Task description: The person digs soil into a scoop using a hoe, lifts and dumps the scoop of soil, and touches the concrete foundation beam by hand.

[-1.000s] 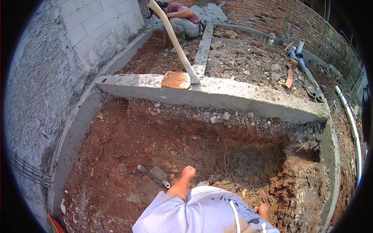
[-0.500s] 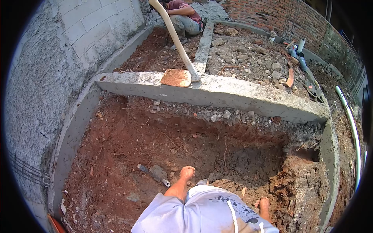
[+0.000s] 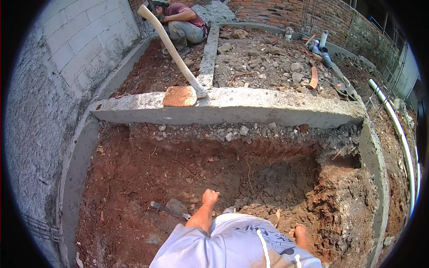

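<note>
My left hand (image 3: 210, 196) is closed in a loose fist above the dug soil, and I cannot make out anything in it. Beside that forearm a trowel (image 3: 177, 208) lies on the red soil, its handle end pointing left. My right hand (image 3: 298, 231) is low at the right of my shirt, its fingers curled near the clumpy earth; what it holds, if anything, is hidden. A hoe (image 3: 180, 96) rests with its rusty blade on the concrete beam (image 3: 268, 99), its wooden handle rising to the upper left.
Another person (image 3: 183, 24) crouches beyond the beam at the upper left. Rubble (image 3: 263, 62) fills the neighbouring bay. Grey pipes (image 3: 325, 56) lie at the upper right, and a long pale pipe (image 3: 397, 125) runs down the right side. A block wall (image 3: 85, 35) stands left.
The view has turned, so the beam, hoe and rubble appear further left. The crouching person's head is now more visible. Both my hands stay in nearly the same pose.
</note>
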A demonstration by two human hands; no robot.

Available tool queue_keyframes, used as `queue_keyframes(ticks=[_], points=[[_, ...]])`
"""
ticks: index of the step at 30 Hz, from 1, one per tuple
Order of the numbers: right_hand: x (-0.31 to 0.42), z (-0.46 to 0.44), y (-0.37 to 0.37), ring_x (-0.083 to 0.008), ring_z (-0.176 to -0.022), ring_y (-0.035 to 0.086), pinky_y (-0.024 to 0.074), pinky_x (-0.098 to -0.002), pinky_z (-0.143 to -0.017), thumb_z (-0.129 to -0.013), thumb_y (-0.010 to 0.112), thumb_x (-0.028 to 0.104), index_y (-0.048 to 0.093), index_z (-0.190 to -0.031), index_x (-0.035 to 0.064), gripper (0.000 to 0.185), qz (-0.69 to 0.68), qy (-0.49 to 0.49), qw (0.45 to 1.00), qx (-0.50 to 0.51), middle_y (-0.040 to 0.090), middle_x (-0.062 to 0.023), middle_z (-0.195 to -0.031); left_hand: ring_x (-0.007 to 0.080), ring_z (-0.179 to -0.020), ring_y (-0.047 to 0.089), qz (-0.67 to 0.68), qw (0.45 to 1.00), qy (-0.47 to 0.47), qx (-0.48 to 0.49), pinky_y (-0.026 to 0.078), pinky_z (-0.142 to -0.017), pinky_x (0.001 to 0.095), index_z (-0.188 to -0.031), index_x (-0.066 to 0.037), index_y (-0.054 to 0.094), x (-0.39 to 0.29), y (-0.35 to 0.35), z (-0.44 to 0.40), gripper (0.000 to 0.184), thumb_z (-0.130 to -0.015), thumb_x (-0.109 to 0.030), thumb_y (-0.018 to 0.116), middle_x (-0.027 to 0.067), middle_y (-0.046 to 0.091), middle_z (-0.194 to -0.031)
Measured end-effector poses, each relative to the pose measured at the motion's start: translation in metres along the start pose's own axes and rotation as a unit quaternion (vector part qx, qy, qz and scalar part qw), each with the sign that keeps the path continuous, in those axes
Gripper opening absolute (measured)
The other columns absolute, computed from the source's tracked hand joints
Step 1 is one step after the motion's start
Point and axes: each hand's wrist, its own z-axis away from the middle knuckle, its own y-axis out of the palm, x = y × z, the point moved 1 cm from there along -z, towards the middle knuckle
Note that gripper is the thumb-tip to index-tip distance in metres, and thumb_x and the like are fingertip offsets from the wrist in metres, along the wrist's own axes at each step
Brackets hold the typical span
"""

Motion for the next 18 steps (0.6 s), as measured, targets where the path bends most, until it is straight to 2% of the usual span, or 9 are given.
queue_keyframes(ticks=[1,4,7,10,13,16,18], points=[[0.005,0.007,0.001,-0.0276,-0.046,0.06,0.0495,-0.0375,-0.038,-0.091,0.052,0.017,0.048,-0.103,0.0027,0.019,0.008,-0.002,1.0,-0.005,0.059,-0.0152,-0.066,0.019,-0.063,0.064,-0.003,1.0,0.001,0.002,0.051,-0.069,0.0335,-0.081,-0.006,0.064,-0.003,0.002,-0.001,0.026,-0.074,-0.029,0.073,0.0092,0.068,-0.073],[0.001,0.001,-0.005,-0.0275,-0.046,0.059,0.0494,-0.0379,-0.038,-0.091,0.053,0.017,0.048,-0.098,0.0039,0.015,0.016,-0.015,1.0,-0.013,0.058,-0.0153,-0.066,0.0189,-0.064,0.065,0.05,0.991,-0.016,0.121,0.051,-0.07,0.0334,-0.075,-0.006,0.065,-0.021,-0.006,0.014,0.023,-0.075,-0.027,0.073,0.0085,0.068,-0.071],[0.003,-0.004,-0.006,-0.0279,-0.044,0.059,0.0493,-0.0375,-0.036,-0.092,0.048,0.016,0.052,-0.107,0.0056,0.019,0.03,-0.007,0.999,-0.027,0.06,-0.0162,-0.066,0.0183,-0.063,0.065,0.138,0.981,0.0,0.138,0.051,-0.069,0.0336,-0.073,-0.006,0.066,-0.005,0.015,0.0,0.02,-0.076,-0.024,0.073,0.0077,0.068,-0.068],[-0.002,-0.009,-0.01,-0.027,-0.044,0.059,0.0487,-0.0373,-0.036,-0.09,0.051,0.015,0.05,-0.1,0.0046,0.015,0.014,-0.007,1.0,-0.016,0.059,-0.0155,-0.065,0.0188,-0.065,0.066,0.166,0.971,-0.095,0.144,0.051,-0.071,0.0336,-0.079,-0.007,0.069,-0.038,-0.013,0.04,0.016,-0.078,-0.023,0.07,0.0079,0.068,-0.07],[-0.007,-0.007,-0.015,-0.0264,-0.044,0.058,0.0482,-0.0369,-0.037,-0.089,0.053,0.015,0.049,-0.097,0.0049,0.014,0.008,-0.005,1.0,-0.01,0.058,-0.0149,-0.064,0.0203,-0.072,0.067,0.087,0.986,-0.071,0.125,0.051,-0.077,0.0334,-0.09,-0.009,0.07,0.005,0.023,-0.003,0.018,-0.079,-0.023,0.067,0.0086,0.07,-0.075],[-0.014,-0.014,-0.019,-0.0263,-0.043,0.058,0.0476,-0.0361,-0.036,-0.089,0.053,0.015,0.049,-0.098,0.0048,0.014,-0.001,0.005,1.0,-0.007,0.058,-0.0145,-0.063,0.0218,-0.08,0.068,0.058,0.996,-0.038,0.062,0.05,-0.08,0.0332,-0.099,-0.013,0.069,0.035,0.042,-0.024,0.023,-0.08,-0.024,0.062,0.0089,0.071,-0.082],[-0.02,-0.016,-0.021,-0.0264,-0.042,0.057,0.0471,-0.0357,-0.035,-0.089,0.052,0.015,0.049,-0.097,0.0047,0.013,-0.001,0.003,1.0,-0.017,0.058,-0.0143,-0.063,0.0217,-0.082,0.068,0.041,0.995,-0.039,0.076,0.05,-0.08,0.0334,-0.1,-0.014,0.069,0.043,0.045,-0.029,0.025,-0.079,-0.025,0.062,0.0089,0.071,-0.084]])
